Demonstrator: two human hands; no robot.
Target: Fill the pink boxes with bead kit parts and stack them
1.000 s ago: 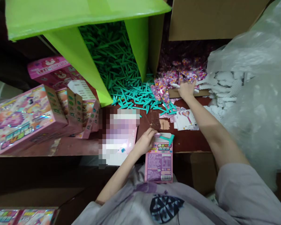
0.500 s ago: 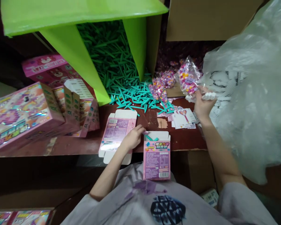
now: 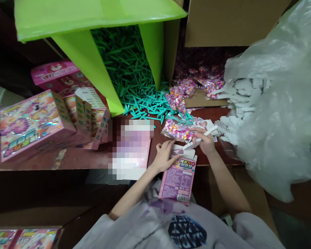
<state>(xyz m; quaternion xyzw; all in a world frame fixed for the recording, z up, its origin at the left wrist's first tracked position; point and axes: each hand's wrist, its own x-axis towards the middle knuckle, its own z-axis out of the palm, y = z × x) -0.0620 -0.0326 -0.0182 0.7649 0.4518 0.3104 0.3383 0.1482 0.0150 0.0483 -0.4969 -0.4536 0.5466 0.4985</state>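
The pink box (image 3: 177, 181) stands open at the front edge of the desk (image 3: 93, 159), now more tilted. The left hand (image 3: 164, 155) grips its upper side. The right hand (image 3: 206, 141), earlier farther right, now holds the bead bag (image 3: 177, 129) and a white piece (image 3: 209, 130) near the opening.

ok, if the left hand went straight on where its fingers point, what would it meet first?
Probably the clear bag of colored pieces, just beyond the left hand. Depth is unclear from this single view, so it might pass under or over it.
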